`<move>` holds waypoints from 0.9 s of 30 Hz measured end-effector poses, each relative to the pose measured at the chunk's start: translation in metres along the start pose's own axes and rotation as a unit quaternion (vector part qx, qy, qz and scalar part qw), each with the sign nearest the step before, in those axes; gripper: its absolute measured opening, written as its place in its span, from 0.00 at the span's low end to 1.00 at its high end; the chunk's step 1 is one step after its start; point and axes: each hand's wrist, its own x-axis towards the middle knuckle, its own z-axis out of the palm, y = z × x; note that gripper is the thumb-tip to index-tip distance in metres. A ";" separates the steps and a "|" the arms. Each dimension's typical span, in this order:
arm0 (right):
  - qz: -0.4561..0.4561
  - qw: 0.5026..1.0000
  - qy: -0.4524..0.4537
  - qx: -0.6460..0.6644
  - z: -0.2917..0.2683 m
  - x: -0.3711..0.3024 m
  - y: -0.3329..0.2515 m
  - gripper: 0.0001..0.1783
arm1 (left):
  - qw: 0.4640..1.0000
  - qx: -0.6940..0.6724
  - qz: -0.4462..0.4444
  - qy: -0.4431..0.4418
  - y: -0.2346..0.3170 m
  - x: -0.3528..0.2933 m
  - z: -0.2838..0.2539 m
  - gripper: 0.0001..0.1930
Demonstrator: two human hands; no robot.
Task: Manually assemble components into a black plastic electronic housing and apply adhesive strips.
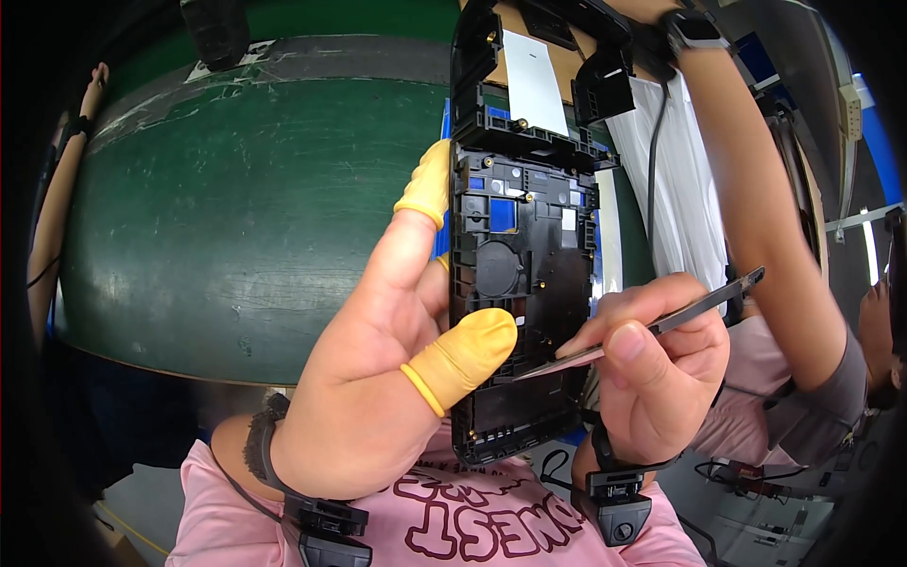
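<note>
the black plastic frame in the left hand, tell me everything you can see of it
The black plastic frame is long, moulded and ribbed, with a round recess, brass-coloured inserts and blue showing through gaps. It is held upright above the green belt. The left hand grips its left edge, yellow finger cots on thumb and forefinger. The tweezers in the right hand touch its lower middle.

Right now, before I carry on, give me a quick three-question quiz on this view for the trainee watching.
1. True or false: the left hand grips the black plastic frame with yellow finger cots on thumb and forefinger.
2. What does the right hand hold? A) tweezers B) screwdriver C) brush
3. Fill in: the tweezers tip points toward the frame's ____ half.

Key: 1 true; 2 A; 3 lower.
</note>
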 end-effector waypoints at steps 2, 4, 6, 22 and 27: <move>0.003 1.000 0.004 -0.006 0.001 0.000 0.000 0.07 | 1.000 -0.001 -0.002 -0.001 0.000 0.000 0.000 0.43; 0.004 1.000 0.003 -0.010 0.000 -0.001 0.000 0.06 | 1.000 -0.003 -0.004 -0.003 0.000 -0.001 -0.001 0.43; -0.004 1.000 0.004 -0.017 0.001 -0.002 0.002 0.06 | 1.000 -0.005 -0.005 -0.004 0.000 -0.001 -0.002 0.43; -0.016 1.000 0.002 -0.026 0.001 -0.005 0.004 0.07 | 1.000 0.029 0.011 -0.006 -0.002 -0.002 -0.001 0.51; -0.049 0.998 0.017 -0.039 -0.001 -0.002 0.001 0.09 | 0.998 0.051 0.011 0.029 -0.001 0.000 0.000 0.51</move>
